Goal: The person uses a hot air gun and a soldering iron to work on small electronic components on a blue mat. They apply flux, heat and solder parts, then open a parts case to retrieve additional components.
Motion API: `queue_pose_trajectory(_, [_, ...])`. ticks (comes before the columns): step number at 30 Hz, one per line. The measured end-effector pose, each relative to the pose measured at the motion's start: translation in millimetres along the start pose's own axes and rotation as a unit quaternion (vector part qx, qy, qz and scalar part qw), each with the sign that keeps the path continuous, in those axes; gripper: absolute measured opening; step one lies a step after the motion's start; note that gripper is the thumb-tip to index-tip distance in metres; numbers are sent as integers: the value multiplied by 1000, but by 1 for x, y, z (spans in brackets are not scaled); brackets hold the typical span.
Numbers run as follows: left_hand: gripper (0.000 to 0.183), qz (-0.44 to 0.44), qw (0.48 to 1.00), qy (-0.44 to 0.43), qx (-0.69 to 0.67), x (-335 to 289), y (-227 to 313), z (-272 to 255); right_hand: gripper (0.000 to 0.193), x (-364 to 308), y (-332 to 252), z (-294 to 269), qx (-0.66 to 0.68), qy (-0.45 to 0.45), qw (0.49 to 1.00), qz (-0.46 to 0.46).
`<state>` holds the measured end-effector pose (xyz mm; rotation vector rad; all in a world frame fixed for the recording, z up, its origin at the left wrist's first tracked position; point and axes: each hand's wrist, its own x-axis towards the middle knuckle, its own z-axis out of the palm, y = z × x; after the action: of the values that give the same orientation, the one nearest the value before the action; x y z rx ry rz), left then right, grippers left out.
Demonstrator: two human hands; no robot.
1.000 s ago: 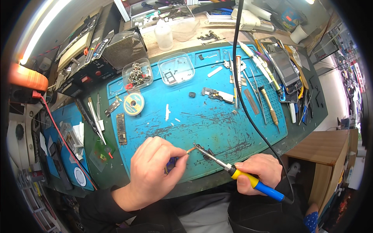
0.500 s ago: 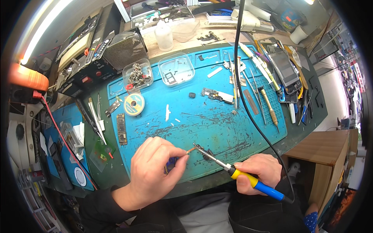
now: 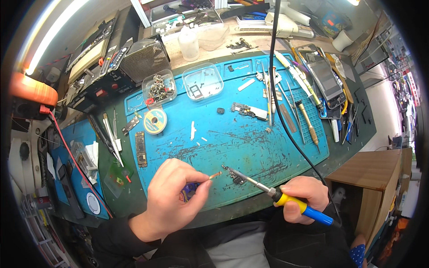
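My left hand [image 3: 172, 194] is closed in a pinch on a thin copper-coloured strip of desoldering braid [image 3: 216, 175], its end sticking out past the fingertips. A round purple spool [image 3: 188, 191] shows partly between palm and fingers. In my right hand [image 3: 304, 198] is a soldering iron [image 3: 289, 201] with a yellow and blue handle. Its metal tip points up and left, a little apart from the braid's end. Just beneath the iron's shaft, a small dark electronic part [image 3: 237, 178] lies on the blue work mat [image 3: 250, 154]; the shaft partly covers it.
A black cable [image 3: 286, 129] hangs across the right side. Farther back stand a tub of screws [image 3: 160, 87], a shallow clear tray [image 3: 203, 82] and a wire spool [image 3: 154, 121]. Circuit boards [image 3: 140, 149], tweezers and tools lie around the mat; a wooden cabinet [image 3: 366, 174] stands right.
The iron and my right hand have moved right and slightly down. My left hand has shifted a little left, so a gap now separates the braid from the iron's tip.
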<state>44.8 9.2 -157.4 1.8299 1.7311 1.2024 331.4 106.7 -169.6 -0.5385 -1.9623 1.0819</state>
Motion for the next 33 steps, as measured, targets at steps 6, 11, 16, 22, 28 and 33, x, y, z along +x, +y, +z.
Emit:
queue_pose_trajectory(6, [17,-31,996,71,42,10,-10,-27,43,0,3,8,-53,51,997,-27])
queue_pose_trajectory(11, [12,-50,994,50,83,21,-13,-50,55,7,2,17,-93,44,994,-35])
queue_pose_trajectory(16, [12,-82,980,-67,167,18,-5,-67,58,26,-5,30,-250,-44,965,-68])
queue_pose_trajectory(22, [14,-73,991,-13,110,16,-11,-69,51,42,-12,47,-273,-76,956,-73])
queue_pose_trajectory(28, [12,-53,986,-26,159,11,-11,-56,50,59,5,40,-212,-93,965,-124])
queue_pose_trajectory(33, [22,16,966,12,257,10,-11,-50,49,42,-5,17,-114,-60,986,-109])
